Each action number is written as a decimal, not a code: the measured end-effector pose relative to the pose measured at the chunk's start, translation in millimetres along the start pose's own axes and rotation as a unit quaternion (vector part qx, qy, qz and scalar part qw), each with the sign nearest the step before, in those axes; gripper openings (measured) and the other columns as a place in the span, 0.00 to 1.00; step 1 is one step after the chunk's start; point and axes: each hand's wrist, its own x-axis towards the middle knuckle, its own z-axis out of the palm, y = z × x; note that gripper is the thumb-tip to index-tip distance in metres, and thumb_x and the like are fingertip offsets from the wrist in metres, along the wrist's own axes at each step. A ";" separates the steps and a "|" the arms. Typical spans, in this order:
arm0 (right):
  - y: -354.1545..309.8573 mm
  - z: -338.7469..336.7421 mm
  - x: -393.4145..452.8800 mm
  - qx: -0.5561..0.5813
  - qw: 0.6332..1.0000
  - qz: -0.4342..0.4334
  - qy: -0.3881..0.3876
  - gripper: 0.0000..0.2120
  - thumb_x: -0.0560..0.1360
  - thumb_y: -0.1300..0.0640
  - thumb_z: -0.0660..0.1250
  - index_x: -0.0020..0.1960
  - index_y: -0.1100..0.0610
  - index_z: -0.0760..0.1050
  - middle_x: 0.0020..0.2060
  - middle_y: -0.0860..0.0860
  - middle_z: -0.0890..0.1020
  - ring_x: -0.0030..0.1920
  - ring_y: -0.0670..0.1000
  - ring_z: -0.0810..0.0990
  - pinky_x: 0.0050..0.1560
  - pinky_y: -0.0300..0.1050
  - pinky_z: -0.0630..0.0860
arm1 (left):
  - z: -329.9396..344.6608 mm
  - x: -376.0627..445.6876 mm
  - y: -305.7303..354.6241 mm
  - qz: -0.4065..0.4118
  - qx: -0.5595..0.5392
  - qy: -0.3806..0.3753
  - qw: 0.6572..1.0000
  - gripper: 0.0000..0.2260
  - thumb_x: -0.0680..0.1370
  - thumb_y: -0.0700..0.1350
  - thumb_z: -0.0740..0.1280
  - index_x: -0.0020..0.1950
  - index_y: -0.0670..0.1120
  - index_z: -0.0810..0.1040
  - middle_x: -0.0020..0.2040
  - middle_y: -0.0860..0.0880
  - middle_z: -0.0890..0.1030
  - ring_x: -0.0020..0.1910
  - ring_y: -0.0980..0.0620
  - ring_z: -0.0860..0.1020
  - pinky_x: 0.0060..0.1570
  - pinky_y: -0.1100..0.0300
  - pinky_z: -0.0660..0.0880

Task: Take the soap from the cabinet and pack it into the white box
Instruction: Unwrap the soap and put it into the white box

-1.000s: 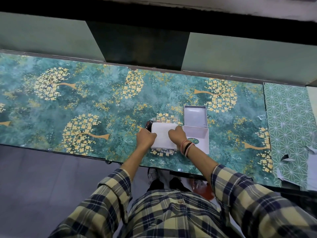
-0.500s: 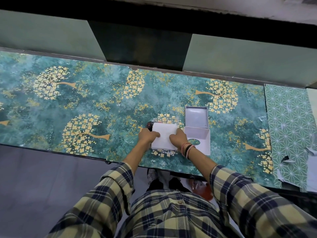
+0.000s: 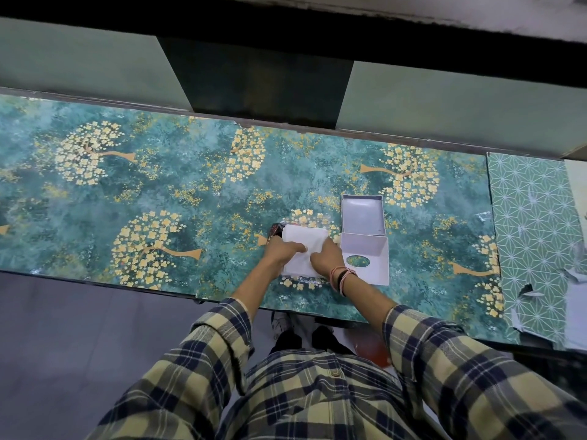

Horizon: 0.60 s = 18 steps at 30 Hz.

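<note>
A flat white square packet (image 3: 305, 241) lies on the counter near its front edge. Something dark and patterned (image 3: 275, 232) sticks out from under its far left corner; I cannot tell whether it is the soap. My left hand (image 3: 284, 253) presses on the packet's left side, with a finger stretched across it. My right hand (image 3: 327, 257) holds down its right side. The two hands almost meet. Just to the right the white box lies open: an empty tray (image 3: 363, 215) behind, and in front a part with an oval window (image 3: 368, 247).
The counter (image 3: 190, 192) has a teal cover with gold trees. Its right end has a pale green patterned sheet (image 3: 536, 223) with torn edges. Behind the counter is a dark open cabinet bay (image 3: 260, 84) between pale green doors. The floor is at lower left.
Both hands have slid inward over the white packet. My left hand's finger now reaches across it toward my right hand. The box has not moved.
</note>
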 end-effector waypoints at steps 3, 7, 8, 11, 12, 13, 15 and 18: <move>0.4 2.1 -1.4 0.003 1.000 -0.002 0.002 0.21 0.78 0.65 0.62 0.70 0.64 0.71 0.64 0.64 0.79 0.63 0.64 0.79 0.50 0.43 0.70 | 1.0 -3.2 -0.3 0.004 -0.040 -0.011 0.999 0.20 0.74 0.40 0.76 0.63 0.35 0.75 0.57 0.37 0.82 0.46 0.42 0.82 0.33 0.56 0.77; -1.9 2.5 -3.5 0.017 1.000 0.000 -0.006 0.20 0.77 0.63 0.60 0.69 0.61 0.72 0.62 0.63 0.80 0.59 0.62 0.80 0.48 0.45 0.72 | -2.3 -7.4 -1.8 0.014 -0.089 -0.018 0.996 0.17 0.75 0.41 0.77 0.60 0.36 0.80 0.53 0.38 0.84 0.39 0.47 0.83 0.26 0.59 0.78; -5.7 -0.3 -8.1 0.029 1.000 0.006 -0.010 0.20 0.78 0.63 0.60 0.69 0.62 0.72 0.63 0.63 0.80 0.60 0.62 0.80 0.48 0.45 0.73 | -3.7 -7.5 -2.8 0.020 -0.095 -0.022 0.995 0.17 0.75 0.42 0.77 0.59 0.35 0.81 0.54 0.38 0.85 0.39 0.47 0.84 0.28 0.59 0.79; -7.0 -6.8 -11.6 0.069 0.997 0.029 0.005 0.20 0.81 0.60 0.60 0.71 0.65 0.70 0.65 0.61 0.77 0.63 0.63 0.78 0.51 0.46 0.73 | -10.5 -8.8 -4.1 0.025 -0.118 -0.033 0.992 0.18 0.74 0.44 0.78 0.60 0.36 0.82 0.50 0.40 0.86 0.38 0.46 0.85 0.30 0.56 0.81; -6.4 -8.8 -12.2 0.082 0.996 0.031 0.018 0.21 0.81 0.56 0.61 0.71 0.65 0.70 0.65 0.61 0.77 0.63 0.63 0.78 0.53 0.47 0.75 | -14.2 -9.7 -4.0 0.020 -0.124 -0.038 0.991 0.20 0.74 0.45 0.78 0.60 0.36 0.82 0.50 0.40 0.87 0.39 0.45 0.86 0.31 0.54 0.81; -4.7 -10.6 -12.2 0.095 0.995 0.028 0.030 0.22 0.82 0.51 0.61 0.69 0.65 0.71 0.65 0.61 0.77 0.62 0.62 0.78 0.54 0.48 0.76 | -18.0 -10.5 -3.9 0.016 -0.127 -0.047 0.991 0.21 0.73 0.47 0.78 0.60 0.36 0.82 0.50 0.40 0.87 0.41 0.42 0.86 0.32 0.52 0.82; -2.1 -14.8 -13.2 0.140 0.989 0.021 0.046 0.24 0.81 0.41 0.59 0.57 0.62 0.77 0.56 0.60 0.80 0.53 0.59 0.78 0.47 0.47 0.73 | -26.3 -12.9 -4.0 0.013 -0.137 -0.072 0.988 0.22 0.73 0.50 0.78 0.59 0.37 0.81 0.51 0.40 0.87 0.43 0.40 0.86 0.35 0.47 0.83; -1.9 -26.0 -11.0 0.238 0.969 0.038 0.058 0.28 0.74 0.31 0.58 0.42 0.57 0.78 0.45 0.56 0.84 0.47 0.60 0.82 0.48 0.52 0.78 | -37.6 -16.0 -2.3 0.013 -0.191 -0.121 0.974 0.21 0.74 0.50 0.76 0.62 0.38 0.79 0.53 0.40 0.86 0.48 0.40 0.85 0.38 0.47 0.84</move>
